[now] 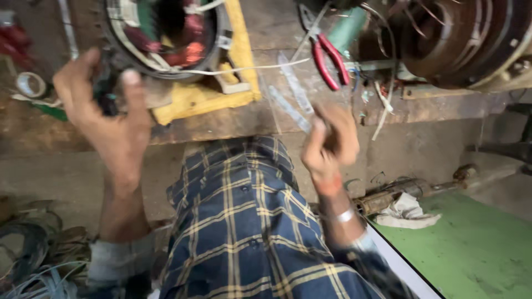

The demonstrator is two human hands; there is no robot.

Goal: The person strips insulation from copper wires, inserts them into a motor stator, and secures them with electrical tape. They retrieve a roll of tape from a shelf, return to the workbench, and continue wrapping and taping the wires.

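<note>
Close below me, my right hand (331, 141) is pinching the thin white cord (244, 68) running from the round copper-wound motor stator (166, 36), my left hand (102, 102) is gripping its rim, and I judge tightening comes next.

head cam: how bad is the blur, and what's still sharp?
Head view: motion blur smears the left hand and right hand; the red-handled pliers and stator winding are soft too; the plaid shirt reads clearest; light is dim and even.

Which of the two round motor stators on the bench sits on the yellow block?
The stator with copper windings near the left hand. It rests on the yellow block; the rusty stator at far right does not.
</note>
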